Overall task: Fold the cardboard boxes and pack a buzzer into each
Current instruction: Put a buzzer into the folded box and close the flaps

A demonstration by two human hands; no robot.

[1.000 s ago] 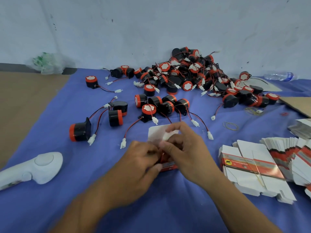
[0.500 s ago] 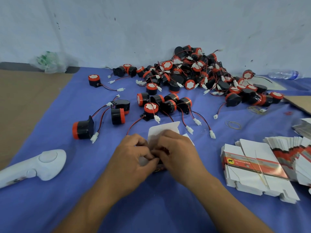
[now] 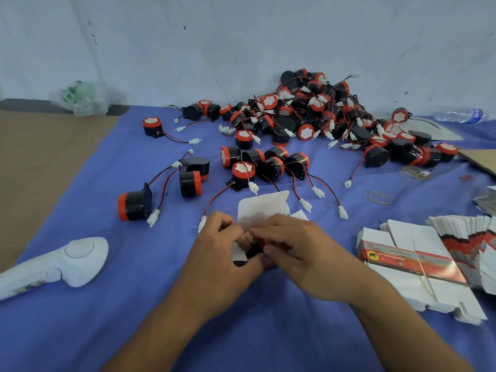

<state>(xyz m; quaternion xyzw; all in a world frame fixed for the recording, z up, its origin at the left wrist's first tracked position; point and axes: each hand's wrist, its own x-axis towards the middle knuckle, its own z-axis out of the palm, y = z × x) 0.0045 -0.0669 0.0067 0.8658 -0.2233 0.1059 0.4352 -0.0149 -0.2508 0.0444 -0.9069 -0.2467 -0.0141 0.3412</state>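
A small white cardboard box (image 3: pixel 261 208) with red print stands on the blue cloth at the centre, its white top flap raised. My left hand (image 3: pixel 225 251) and my right hand (image 3: pixel 298 251) meet over it, fingers curled round its body and flaps. Something black and red shows between my fingers inside the box; I cannot tell what it is. A large heap of black and red buzzers (image 3: pixel 316 116) with red and black wires lies at the back against the wall. Several loose buzzers (image 3: pixel 264 162) lie just beyond the box.
Banded stacks of flat box blanks (image 3: pixel 418 264) lie at the right. A white hand-held device (image 3: pixel 59 261) rests at the left. Rubber bands (image 3: pixel 375 197), a plastic bottle (image 3: pixel 459 115) and a plastic bag (image 3: pixel 83 98) are further back. Brown cardboard (image 3: pixel 40 162) borders the cloth on the left.
The hands have shifted slightly and closed in over the box. The raised white flap now shows more above my fingers. The view has dipped a little.
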